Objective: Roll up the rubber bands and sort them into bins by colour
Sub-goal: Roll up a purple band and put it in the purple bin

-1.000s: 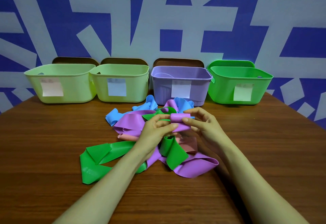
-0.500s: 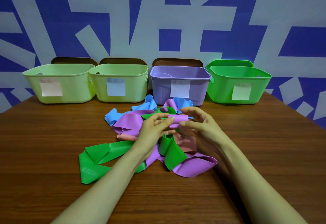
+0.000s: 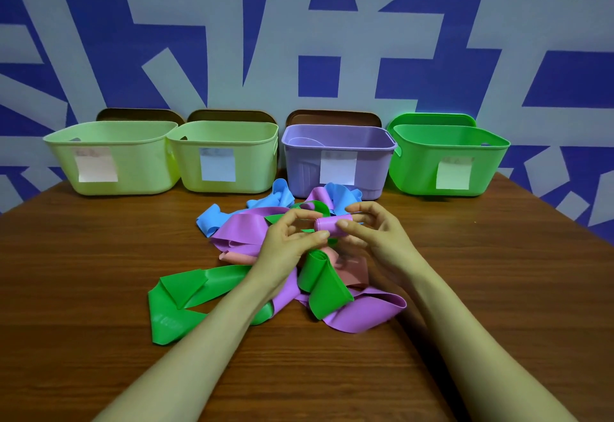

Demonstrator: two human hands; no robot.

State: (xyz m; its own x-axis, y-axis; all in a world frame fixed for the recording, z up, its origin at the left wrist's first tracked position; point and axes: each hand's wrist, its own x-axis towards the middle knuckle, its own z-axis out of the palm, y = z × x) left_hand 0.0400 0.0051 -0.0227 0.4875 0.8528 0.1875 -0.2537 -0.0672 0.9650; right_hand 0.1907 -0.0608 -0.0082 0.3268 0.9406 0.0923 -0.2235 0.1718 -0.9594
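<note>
The table [image 3: 83, 255] is brown wood. To the left of the left hand [image 3: 289, 243] and to the right of the right hand [image 3: 382, 238] there is wide bare wood, and also below both forearms toward the camera. The table's edges run slanted far out on both sides, well apart from the hands.

Beyond the hands four bins stand in a row against the wall. The far-left bin [image 3: 139, 162] and the second bin [image 3: 252, 155] are pale yellow-green and touch each other. The purple bin [image 3: 372, 169] is straight beyond the hands, and the green bin [image 3: 418, 162] is beyond the right hand.

Each bin has a paper note on its front: a pink note [image 3: 96, 165], a blue note [image 3: 217, 165], a white note [image 3: 338, 167] and a pale green note [image 3: 453, 174]. There is faint writing on top of the notes, but it is too small to read.

The purple roll [image 3: 327, 224] is a short, tight cylinder lying sideways between both hands, above the pile. The left hand pinches its left end with thumb and curled fingers, and the right hand pinches its right end the same way.

Under the hands lie loose flat bands. A green band [image 3: 179, 302] is under the left forearm, a purple band [image 3: 362, 312] is below the right hand, a pink band [image 3: 355, 272] is under the right hand, and a blue band [image 3: 209, 220] is to the left of the left hand.
</note>
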